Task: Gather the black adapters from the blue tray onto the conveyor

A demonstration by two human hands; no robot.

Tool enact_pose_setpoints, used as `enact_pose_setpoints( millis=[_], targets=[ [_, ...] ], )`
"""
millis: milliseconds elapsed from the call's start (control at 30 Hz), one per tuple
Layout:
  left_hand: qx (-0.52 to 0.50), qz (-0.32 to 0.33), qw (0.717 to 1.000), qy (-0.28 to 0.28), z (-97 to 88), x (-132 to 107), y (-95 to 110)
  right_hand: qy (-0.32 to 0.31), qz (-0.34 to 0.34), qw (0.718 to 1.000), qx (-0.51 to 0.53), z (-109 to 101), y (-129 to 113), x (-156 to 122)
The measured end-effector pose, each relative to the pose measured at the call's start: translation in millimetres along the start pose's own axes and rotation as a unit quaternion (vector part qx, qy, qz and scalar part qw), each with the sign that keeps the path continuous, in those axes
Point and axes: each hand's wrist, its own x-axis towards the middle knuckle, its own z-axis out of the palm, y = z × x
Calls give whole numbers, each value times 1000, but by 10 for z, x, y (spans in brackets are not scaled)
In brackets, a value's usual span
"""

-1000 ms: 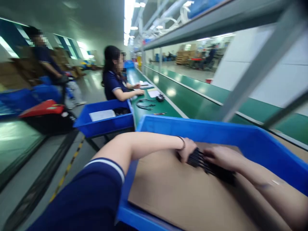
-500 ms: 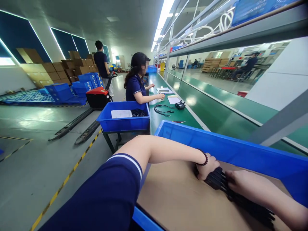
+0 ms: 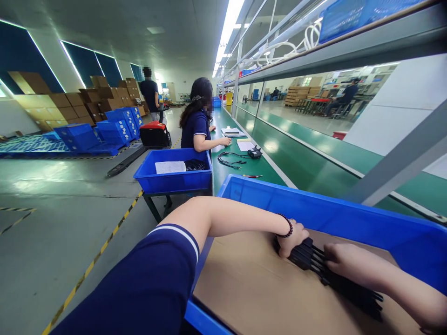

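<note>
Inside a blue bin (image 3: 258,190), a row of black power adapters (image 3: 301,255) with black cords (image 3: 352,288) lies on a brown cardboard sheet (image 3: 240,274). My left hand (image 3: 294,238), a beaded bracelet at its wrist, is wrapped over the far end of the adapters. Curled fingers of my right hand (image 3: 340,258) close on the cords just beside the adapter bodies; its fingertips are partly hidden. The cords trail toward the lower right, under my right forearm.
A second blue bin (image 3: 171,182) holding paper and black cables stands ahead. A co-worker (image 3: 199,121) sits at the green bench (image 3: 223,179), near a cabled adapter (image 3: 254,151) and a pen (image 3: 252,176). Left stand a red pallet truck (image 3: 155,134) and another person (image 3: 149,95). A shelf (image 3: 366,42) overhangs at right.
My view has swung slightly right. Both hands keep their hold on the adapters and cords. The pallet truck and the person by it have moved; the seated co-worker's head has turned.
</note>
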Motion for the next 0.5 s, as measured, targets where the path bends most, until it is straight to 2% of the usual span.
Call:
enact_pose_setpoints(
  millis=[100,300,500],
  targets=[
    [6,3,1000,0,-6,-8,6,3,7,1000,-8,12,32,4],
    [7,2,1000,4,9,16,-45,-45,30,998,-29,41,204,62],
    [-16,30,999,6,-58,-34,2,-83,54,992,-77,-258,-61,-192]
  ],
)
